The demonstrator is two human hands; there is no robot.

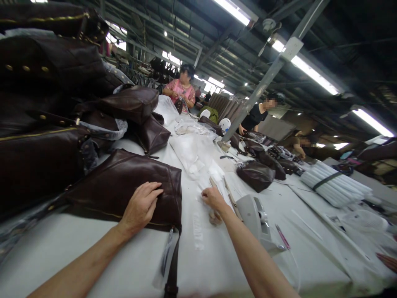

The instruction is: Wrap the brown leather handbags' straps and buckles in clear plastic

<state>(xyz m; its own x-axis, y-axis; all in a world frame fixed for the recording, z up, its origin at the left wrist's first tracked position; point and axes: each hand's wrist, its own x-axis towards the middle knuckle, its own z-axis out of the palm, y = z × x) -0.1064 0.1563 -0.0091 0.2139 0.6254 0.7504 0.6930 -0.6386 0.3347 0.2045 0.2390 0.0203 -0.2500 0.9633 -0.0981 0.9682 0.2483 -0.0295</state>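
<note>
A dark brown leather handbag [124, 174] lies on its side on the white-covered table in front of me. My left hand [141, 207] rests flat on it, fingers stretched out. From its near corner a strap [173, 260] and a small tag in clear plastic [166, 252] hang toward me. Right of the handbag, my right hand [214, 199] is closed, its fingertips pinching what looks like a clear plastic bag [198, 231] with printed lettering. The exact grip is blurred. Just beyond that hand stands a grey tape dispenser [256, 219].
More brown bags [52, 70] pile high on the left. Another bag [256, 176] sits across the table, near a slanting post [263, 87]. A pink cutter [283, 236] lies right of the dispenser. A strapped white bundle [336, 184] is farther right. Several people work behind.
</note>
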